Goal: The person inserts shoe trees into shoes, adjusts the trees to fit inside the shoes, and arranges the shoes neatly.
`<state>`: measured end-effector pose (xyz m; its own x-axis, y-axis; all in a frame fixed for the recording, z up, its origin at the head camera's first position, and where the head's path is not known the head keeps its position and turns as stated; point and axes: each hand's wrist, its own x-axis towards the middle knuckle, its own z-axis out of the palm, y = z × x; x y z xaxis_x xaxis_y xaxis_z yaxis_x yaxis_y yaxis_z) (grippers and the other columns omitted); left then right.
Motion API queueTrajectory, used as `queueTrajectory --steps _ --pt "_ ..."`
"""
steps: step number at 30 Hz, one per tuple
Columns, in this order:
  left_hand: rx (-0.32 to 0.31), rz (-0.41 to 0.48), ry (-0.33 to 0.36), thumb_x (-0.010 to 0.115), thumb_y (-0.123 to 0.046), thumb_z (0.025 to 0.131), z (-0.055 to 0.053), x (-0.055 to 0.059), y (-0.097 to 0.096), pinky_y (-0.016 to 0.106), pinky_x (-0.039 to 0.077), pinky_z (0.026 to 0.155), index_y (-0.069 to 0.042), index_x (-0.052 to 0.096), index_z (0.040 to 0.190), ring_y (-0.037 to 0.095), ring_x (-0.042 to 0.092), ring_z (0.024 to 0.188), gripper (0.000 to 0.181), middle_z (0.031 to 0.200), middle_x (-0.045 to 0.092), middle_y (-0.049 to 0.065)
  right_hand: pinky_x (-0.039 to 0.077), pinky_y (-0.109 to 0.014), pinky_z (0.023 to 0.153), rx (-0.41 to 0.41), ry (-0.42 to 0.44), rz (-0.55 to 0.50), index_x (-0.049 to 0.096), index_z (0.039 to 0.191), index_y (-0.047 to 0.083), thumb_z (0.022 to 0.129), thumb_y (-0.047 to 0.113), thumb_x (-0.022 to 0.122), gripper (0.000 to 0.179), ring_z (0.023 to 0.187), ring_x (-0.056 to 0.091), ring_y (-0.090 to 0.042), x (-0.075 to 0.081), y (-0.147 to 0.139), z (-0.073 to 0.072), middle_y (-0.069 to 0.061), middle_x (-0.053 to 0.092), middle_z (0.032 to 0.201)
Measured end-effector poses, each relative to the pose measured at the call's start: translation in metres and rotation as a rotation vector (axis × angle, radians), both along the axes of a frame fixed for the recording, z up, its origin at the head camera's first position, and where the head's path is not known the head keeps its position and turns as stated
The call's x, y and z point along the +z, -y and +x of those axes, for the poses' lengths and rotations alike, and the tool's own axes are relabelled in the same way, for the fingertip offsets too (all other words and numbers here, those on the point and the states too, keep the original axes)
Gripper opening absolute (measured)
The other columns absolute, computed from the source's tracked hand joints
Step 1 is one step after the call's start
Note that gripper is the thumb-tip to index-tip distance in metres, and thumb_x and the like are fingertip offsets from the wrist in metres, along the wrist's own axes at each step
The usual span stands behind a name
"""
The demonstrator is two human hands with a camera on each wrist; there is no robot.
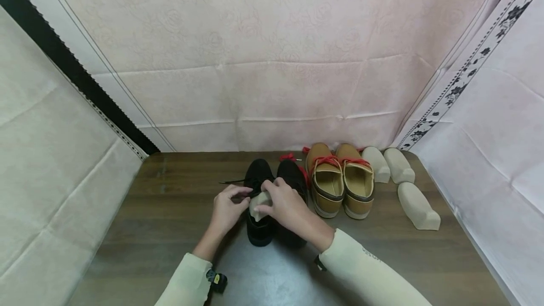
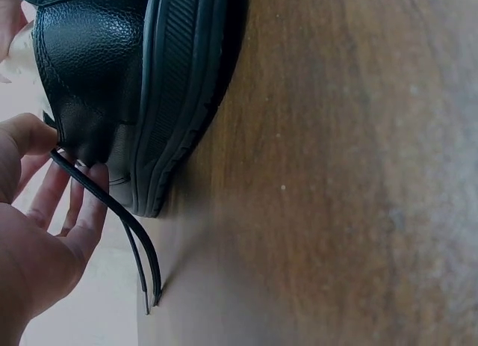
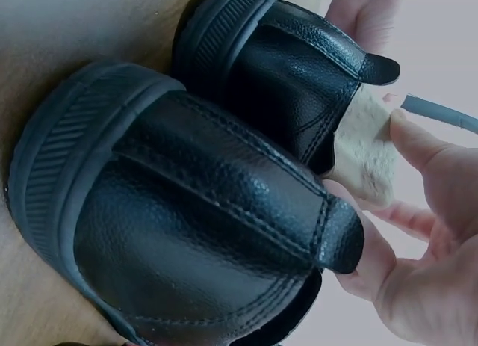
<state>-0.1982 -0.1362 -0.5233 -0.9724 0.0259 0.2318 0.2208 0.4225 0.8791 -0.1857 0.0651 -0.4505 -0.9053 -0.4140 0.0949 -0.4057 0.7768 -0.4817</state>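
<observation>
Two black leather lace-up shoes stand side by side, toes away from me. My right hand (image 1: pixel 286 207) grips an off-white molded shoe insert (image 3: pixel 364 153) between thumb and fingers. The insert's front part sits inside the opening of the left black shoe (image 1: pixel 260 234), and its blocky end sticks out. With thumb and fingertips, my left hand (image 2: pixel 45 234) pinches that shoe's upper at the lacing. A loose black lace (image 2: pixel 112 204) hangs past the left thumb. The right black shoe (image 3: pixel 194 211) stands next to it, partly hidden under my right hand and forearm.
A pair of tan shoes (image 1: pixel 327 199) with red laces stands right of the black ones. Beyond them lie three more off-white inserts (image 1: pixel 418 207). Red laces (image 1: pixel 289 157) lie behind the shoes. Cloth-covered walls (image 1: pixel 272 98) bound the wooden tabletop (image 1: pixel 178 230) behind and at both sides.
</observation>
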Motion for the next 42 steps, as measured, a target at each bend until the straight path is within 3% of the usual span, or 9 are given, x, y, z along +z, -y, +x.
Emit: queueTrajectory --steps 8,16,24,34,42 --pt "0.008 0.016 -0.008 0.076 0.001 0.089 0.000 0.000 -0.001 0.027 0.060 0.081 -0.013 0.081 0.104 0.019 0.071 0.094 0.021 0.103 0.072 0.004 0.056 -0.031 0.068 0.068 -0.088 0.053 0.068 0.121 0.018 0.095 0.044 0.072 0.037 0.082 0.063 -0.014 0.003 -0.008 -0.002 -0.004 0.067 0.109" --pt "0.006 0.018 -0.033 0.077 0.003 0.087 0.000 -0.001 -0.002 0.028 0.061 0.080 -0.011 0.081 0.104 0.021 0.072 0.093 0.022 0.103 0.072 0.006 0.057 -0.027 0.075 0.114 -0.078 -0.021 0.070 0.121 0.013 0.098 0.030 0.072 0.029 0.088 0.063 -0.011 0.003 -0.010 -0.003 -0.002 0.066 0.110" --pt "0.009 0.021 -0.022 0.077 0.003 0.087 0.000 0.002 -0.002 0.029 0.060 0.080 -0.012 0.081 0.103 0.022 0.072 0.093 0.023 0.103 0.073 0.006 0.056 -0.026 0.071 0.106 -0.118 -0.056 0.071 0.118 0.012 0.096 0.027 0.075 0.026 0.083 0.061 -0.011 -0.001 -0.009 -0.004 -0.002 0.066 0.105" --pt "0.012 0.020 -0.028 0.077 0.003 0.086 0.000 0.002 -0.002 0.022 0.059 0.079 -0.011 0.081 0.103 0.022 0.072 0.093 0.022 0.102 0.073 0.007 0.059 -0.027 0.073 0.079 -0.121 -0.073 0.071 0.119 0.011 0.097 0.026 0.073 0.027 0.089 0.068 -0.016 -0.007 -0.006 -0.002 -0.007 0.066 0.112" --pt "0.010 0.021 -0.033 0.077 0.003 0.086 0.001 0.002 -0.002 0.024 0.059 0.079 -0.011 0.081 0.103 0.022 0.072 0.093 0.023 0.102 0.073 0.007 0.059 -0.026 0.071 0.064 -0.111 -0.082 0.070 0.121 0.012 0.098 0.027 0.071 0.028 0.088 0.067 -0.016 -0.011 -0.004 -0.002 -0.008 0.065 0.113"
